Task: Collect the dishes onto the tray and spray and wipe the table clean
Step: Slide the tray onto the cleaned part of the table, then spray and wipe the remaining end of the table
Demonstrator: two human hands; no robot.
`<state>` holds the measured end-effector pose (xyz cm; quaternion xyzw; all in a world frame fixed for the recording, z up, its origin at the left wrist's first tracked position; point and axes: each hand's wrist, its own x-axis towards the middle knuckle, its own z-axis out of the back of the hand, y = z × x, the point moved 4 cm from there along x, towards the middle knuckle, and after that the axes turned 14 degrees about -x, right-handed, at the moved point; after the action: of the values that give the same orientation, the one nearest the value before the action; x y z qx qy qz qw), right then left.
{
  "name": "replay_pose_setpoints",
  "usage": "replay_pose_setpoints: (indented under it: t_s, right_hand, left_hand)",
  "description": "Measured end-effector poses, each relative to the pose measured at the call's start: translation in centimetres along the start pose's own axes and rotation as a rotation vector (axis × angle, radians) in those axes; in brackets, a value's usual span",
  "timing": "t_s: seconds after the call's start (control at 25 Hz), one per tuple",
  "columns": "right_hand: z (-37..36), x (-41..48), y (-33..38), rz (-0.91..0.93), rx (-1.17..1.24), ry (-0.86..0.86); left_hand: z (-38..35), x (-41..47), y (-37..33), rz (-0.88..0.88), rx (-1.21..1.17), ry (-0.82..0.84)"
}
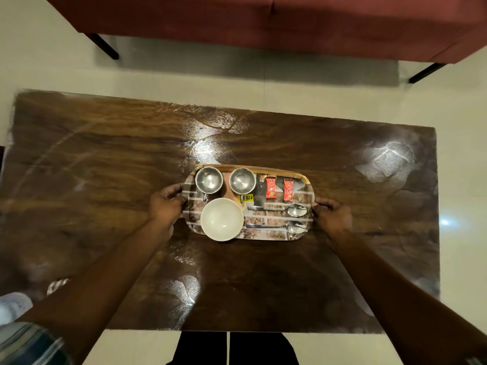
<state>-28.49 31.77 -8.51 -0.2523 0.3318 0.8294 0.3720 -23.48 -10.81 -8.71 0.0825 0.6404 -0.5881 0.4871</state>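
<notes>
A patterned oblong tray (305,192) lies in the middle of the dark wooden table (105,164). On it stand two steel cups (209,179) (242,180), a white bowl (222,219), two red sachets (270,188) (288,190) and two spoons (279,208) (276,227). My left hand (167,204) grips the tray's left end. My right hand (332,216) grips its right end.
A dark red sofa (263,19) on black legs stands beyond the table across a strip of pale floor. Streaky smears show on the tabletop near the far middle and right. A striped object (56,285) lies at the near left. My legs are at the table's near edge.
</notes>
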Motion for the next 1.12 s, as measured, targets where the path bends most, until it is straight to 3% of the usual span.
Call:
replay_pose_setpoints:
  t_s: [0.16, 0.44, 0.8, 1.0, 1.12]
  right_hand:
    - [0.1, -0.9, 0.3, 0.011, 0.022, -0.001]
    - [2.1, -6.9, 3.1, 0.248, -0.323, -0.037]
    - [1.7, -24.9, 7.1, 0.478, 0.018, -0.041]
    - [1.4, -33.4, 7.6, 0.684, 0.005, -0.022]
    - [0.5, -38.2, 6.9, 0.797, -0.04, 0.042]
  left_hand:
    - [0.3, 0.0, 0.0, -0.022, 0.03, 0.01]
    - [2.0, -2.9, -2.7, -0.116, 0.062, -0.081]
    - [5.7, -17.7, -8.0, -0.246, -0.136, 0.104]
    - [10.9, -25.1, -10.6, -0.404, -0.105, 0.194]
    - [15.4, -28.6, -10.0, -0.449, -0.079, 0.147]
